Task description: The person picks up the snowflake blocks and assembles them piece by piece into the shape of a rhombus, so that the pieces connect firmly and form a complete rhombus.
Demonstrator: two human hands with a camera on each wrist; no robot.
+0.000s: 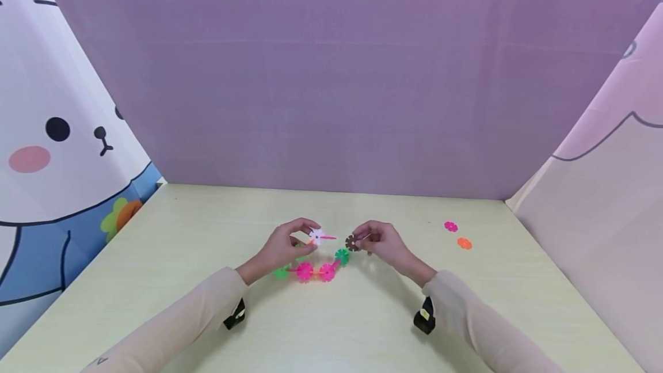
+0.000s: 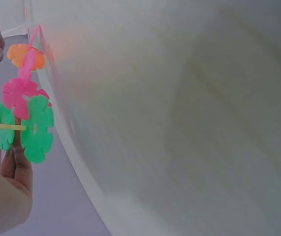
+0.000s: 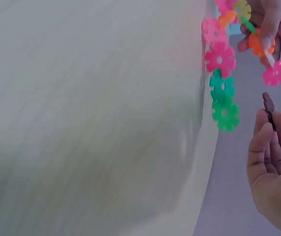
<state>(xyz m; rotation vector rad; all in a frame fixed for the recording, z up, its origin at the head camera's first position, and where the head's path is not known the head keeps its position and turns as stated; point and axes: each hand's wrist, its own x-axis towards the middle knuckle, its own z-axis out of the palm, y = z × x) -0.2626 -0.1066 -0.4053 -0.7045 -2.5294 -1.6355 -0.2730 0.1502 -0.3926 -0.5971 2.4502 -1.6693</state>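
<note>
My left hand [image 1: 282, 246] pinches one end of a chain of interlocking plastic flower discs. By its fingertips are a white disc [image 1: 316, 237] and, in the right wrist view, an orange disc [image 3: 261, 43], with a pink disc [image 3: 276, 73] at the tip. The rest of the chain curves below, with a pink disc [image 1: 304, 271] and a green disc [image 1: 342, 256] at its right end. Between thumb and fingers my right hand [image 1: 385, 242] pinches a loose brown disc [image 1: 352, 243]. A small gap separates it from the chain.
Toward the right on the pale table [image 1: 331, 332] lie a loose pink disc [image 1: 451, 227] and an orange disc [image 1: 464, 243]. A purple panel [image 1: 331, 85] rises at the back edge. Printed cloths stand on the left [image 1: 77, 189] and right.
</note>
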